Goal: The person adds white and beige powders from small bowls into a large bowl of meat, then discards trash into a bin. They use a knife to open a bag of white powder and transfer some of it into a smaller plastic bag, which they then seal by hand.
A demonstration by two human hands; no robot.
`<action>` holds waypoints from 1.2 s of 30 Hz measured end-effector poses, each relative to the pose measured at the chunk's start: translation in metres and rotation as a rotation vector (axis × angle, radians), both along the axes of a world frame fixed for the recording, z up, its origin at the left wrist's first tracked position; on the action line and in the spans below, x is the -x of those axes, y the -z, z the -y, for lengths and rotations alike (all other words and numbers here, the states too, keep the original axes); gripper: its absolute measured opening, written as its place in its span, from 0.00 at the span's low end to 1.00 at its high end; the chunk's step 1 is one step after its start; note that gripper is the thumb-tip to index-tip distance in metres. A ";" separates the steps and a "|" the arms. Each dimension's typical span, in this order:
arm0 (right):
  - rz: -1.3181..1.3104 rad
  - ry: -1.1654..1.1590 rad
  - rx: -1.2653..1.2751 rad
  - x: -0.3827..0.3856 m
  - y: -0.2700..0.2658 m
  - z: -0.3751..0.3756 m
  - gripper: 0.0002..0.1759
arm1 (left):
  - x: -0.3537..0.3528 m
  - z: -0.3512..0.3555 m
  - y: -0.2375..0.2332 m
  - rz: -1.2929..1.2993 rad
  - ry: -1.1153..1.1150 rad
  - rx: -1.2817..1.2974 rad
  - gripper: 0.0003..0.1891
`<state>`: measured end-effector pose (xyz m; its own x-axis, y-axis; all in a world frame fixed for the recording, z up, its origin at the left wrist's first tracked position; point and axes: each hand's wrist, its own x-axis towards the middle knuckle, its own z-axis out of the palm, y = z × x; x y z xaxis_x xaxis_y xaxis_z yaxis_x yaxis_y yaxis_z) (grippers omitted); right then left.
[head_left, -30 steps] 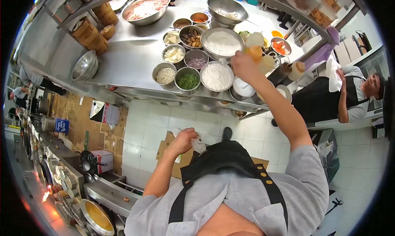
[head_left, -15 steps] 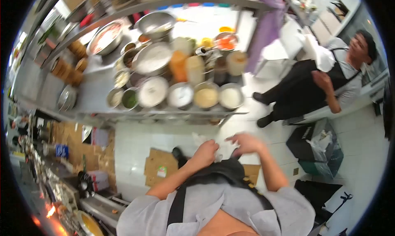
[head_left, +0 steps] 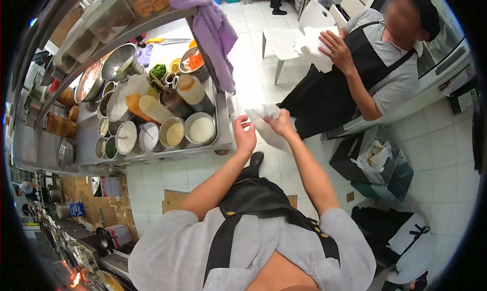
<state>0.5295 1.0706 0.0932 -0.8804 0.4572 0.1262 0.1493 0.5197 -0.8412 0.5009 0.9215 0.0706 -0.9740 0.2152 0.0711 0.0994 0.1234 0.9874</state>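
In front of me, my right hand (head_left: 280,123) is closed round a bunched part of a thin, crumpled white sheet (head_left: 267,131), the rest of which hangs down at a slant. To the left of it is my left hand (head_left: 244,134), empty, its fingers loosely curled and apart. The fingertips come close to the sheet's left edge. Both arms reach forward over the tiled floor, just right of the steel counter's corner (head_left: 221,139).
Bowls, squeeze bottles (head_left: 152,108) and a cream-filled steel pot (head_left: 200,128) crowd the counter. A purple cloth (head_left: 215,35) hangs from its post. On the right, a person (head_left: 350,78) holds white material. A bin (head_left: 373,161) stands lower right; flames (head_left: 75,278) show lower left.
My view has turned right, and my hands now reach farther forward. The white sheet has come up into clear view in my right hand. The other person now appears nearer.
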 end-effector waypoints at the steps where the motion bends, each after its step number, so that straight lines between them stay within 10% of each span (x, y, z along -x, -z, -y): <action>1: 0.005 -0.030 0.019 0.019 0.000 -0.021 0.09 | 0.017 -0.016 0.006 -0.004 0.000 -0.003 0.20; 13: -0.122 -0.221 0.539 0.313 -0.053 -0.193 0.14 | 0.330 -0.212 -0.034 0.012 -0.312 -0.111 0.07; 19: -0.397 0.328 1.080 0.440 -0.073 -0.260 0.21 | 0.433 -0.302 -0.111 -0.255 -0.325 0.038 0.08; 25: -0.554 -0.194 1.441 0.560 -0.078 -0.327 0.14 | 0.536 -0.363 -0.147 -0.271 -0.298 0.184 0.08; 29: -0.480 -0.062 0.942 0.616 -0.112 -0.350 0.12 | 0.607 -0.418 -0.144 -0.369 -0.062 0.168 0.08; 33: -0.563 0.085 1.047 0.660 -0.126 -0.422 0.12 | 0.635 -0.465 -0.123 -0.330 0.342 -0.387 0.20; 36: -0.616 0.230 1.090 0.689 -0.124 -0.462 0.10 | 0.651 -0.507 -0.118 -0.393 0.367 -0.153 0.30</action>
<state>-0.1592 1.5331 0.2177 -0.6970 0.7153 -0.0511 -0.4226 -0.4673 -0.7765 -0.1497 1.4282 0.1883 -0.7309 0.4941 0.4708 0.4730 -0.1306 0.8713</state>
